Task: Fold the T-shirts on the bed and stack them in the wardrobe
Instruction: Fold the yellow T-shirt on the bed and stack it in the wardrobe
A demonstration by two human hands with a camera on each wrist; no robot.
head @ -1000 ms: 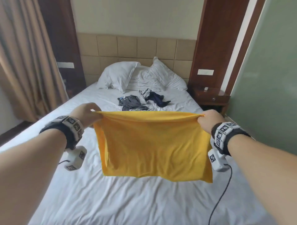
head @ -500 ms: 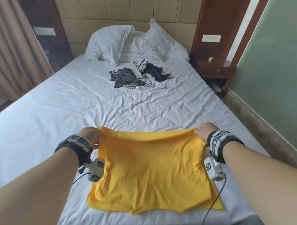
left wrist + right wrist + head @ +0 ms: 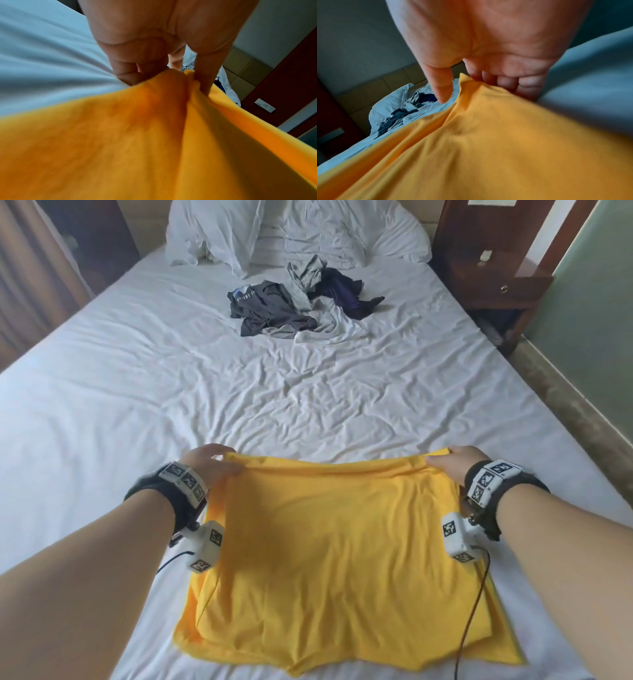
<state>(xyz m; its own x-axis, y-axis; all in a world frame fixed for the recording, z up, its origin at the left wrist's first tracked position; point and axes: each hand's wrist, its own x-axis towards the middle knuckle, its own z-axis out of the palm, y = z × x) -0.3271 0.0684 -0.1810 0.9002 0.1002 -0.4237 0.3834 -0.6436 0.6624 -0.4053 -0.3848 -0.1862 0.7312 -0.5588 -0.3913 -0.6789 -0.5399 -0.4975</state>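
A yellow T-shirt point(image 3: 339, 546), folded into a rectangle, lies flat on the white bed point(image 3: 239, 392) near the front edge. My left hand point(image 3: 212, 462) pinches its far left corner; the left wrist view shows the yellow cloth point(image 3: 171, 121) bunched between my thumb and curled fingers point(image 3: 126, 75). My right hand point(image 3: 448, 460) is at the far right corner. In the right wrist view its curled fingers point(image 3: 510, 82) lie against the raised corner of the cloth point(image 3: 465, 81), and the thumb point(image 3: 440, 88) stands off it.
A loose heap of T-shirts lies further up the bed: dark grey point(image 3: 270, 309), light grey point(image 3: 305, 280) and navy point(image 3: 342, 292). Pillows point(image 3: 219, 231) sit at the headboard. A wooden nightstand point(image 3: 496, 285) stands at the right and a curtain point(image 3: 30, 285) at the left.
Both hands lowered the yellow T-shirt from the air onto the bed. It now lies flat, folded over, with only its far corners still in my hands.
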